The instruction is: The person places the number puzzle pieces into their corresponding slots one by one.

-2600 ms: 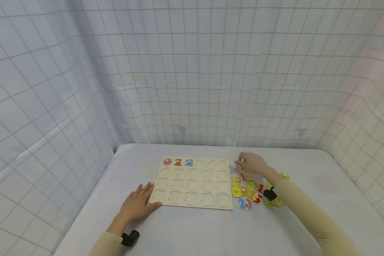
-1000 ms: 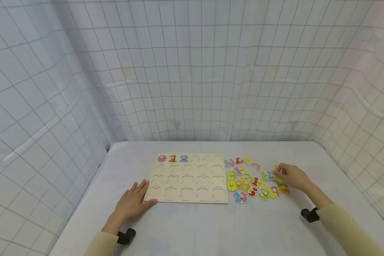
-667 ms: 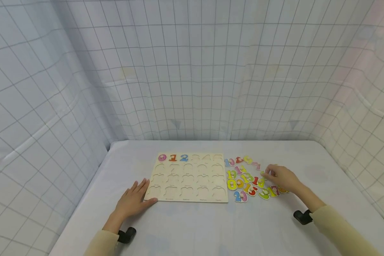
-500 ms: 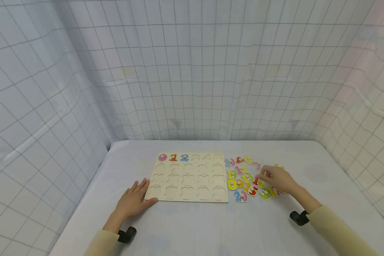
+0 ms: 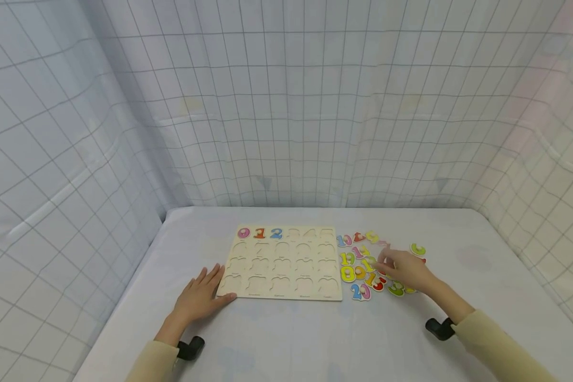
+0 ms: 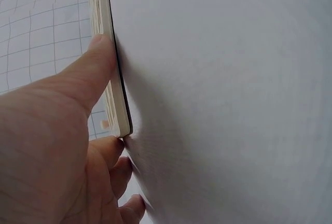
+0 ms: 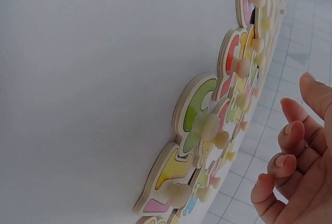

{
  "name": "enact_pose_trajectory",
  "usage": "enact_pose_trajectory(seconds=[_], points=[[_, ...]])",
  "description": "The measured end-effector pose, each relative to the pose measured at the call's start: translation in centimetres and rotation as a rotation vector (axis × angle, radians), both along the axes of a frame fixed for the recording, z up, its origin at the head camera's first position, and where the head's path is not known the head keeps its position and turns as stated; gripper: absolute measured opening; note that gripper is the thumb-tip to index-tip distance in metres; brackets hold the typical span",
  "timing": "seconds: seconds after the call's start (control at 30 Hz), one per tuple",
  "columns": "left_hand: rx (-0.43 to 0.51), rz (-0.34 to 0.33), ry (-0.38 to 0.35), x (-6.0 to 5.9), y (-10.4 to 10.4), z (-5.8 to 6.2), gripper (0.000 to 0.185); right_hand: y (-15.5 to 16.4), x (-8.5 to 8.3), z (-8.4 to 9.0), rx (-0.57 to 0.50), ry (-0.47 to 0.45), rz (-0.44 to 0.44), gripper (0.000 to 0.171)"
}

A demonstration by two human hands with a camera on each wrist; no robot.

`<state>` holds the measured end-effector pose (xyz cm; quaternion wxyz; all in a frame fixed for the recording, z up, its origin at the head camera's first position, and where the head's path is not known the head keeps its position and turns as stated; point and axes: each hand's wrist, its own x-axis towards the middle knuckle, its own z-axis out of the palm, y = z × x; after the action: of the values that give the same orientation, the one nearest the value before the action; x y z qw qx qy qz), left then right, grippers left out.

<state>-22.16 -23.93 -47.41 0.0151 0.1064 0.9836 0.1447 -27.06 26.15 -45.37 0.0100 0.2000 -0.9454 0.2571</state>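
A pale wooden number puzzle board [image 5: 286, 255] lies on the table, its 0 [image 5: 243, 233], 1 [image 5: 260, 233] and 2 [image 5: 276, 233] pieces in the back row. My left hand [image 5: 198, 294] rests at its near left corner, thumb on the front edge, other fingers spread along the side. Over the loose number pieces to the right of the board hovers my right hand [image 5: 406, 269], fingers loosely bent with nothing between them. Below it, in the right wrist view, are knobbed pieces, among them a green 3 [image 7: 193, 115]. The hand hides several pieces in the head view.
Around the right hand lie a yellow 8 [image 5: 347, 274], a blue and pink 20 [image 5: 361, 292], a 10 [image 5: 344, 241] and a green piece [image 5: 417, 249]. A white table [image 5: 286, 339] carries everything, with a grid-patterned curtain [image 5: 286, 132] along its back and sides.
My right hand has moved left across the loose pieces from their right end, uncovering a green piece there. Earlier it was over the back left of the pile. The left hand stays in place.
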Motion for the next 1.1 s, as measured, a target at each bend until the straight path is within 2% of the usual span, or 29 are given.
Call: enact_pose_trajectory(seconds=[0.23, 0.5, 0.8, 1.1], points=[[0.006, -0.003, -0.003, 0.2, 0.1, 0.1, 0.089, -0.5, 0.8, 0.1, 0.022, -0.007, 0.007, 0.013], [0.008, -0.005, -0.007, 0.1, 0.4, 0.0, 0.088, -0.2, 0.9, -0.2, 0.034, 0.009, -0.002, 0.013], [0.001, -0.014, 0.007, 0.1, 0.3, 0.2, 0.087, 1.3, 1.8, -0.7, 0.017, 0.015, -0.037, 0.016], [0.005, -0.016, 0.008, -0.2, -0.1, -0.2, 0.089, 3.5, 2.9, -0.9, 0.034, 0.022, -0.085, 0.017]])
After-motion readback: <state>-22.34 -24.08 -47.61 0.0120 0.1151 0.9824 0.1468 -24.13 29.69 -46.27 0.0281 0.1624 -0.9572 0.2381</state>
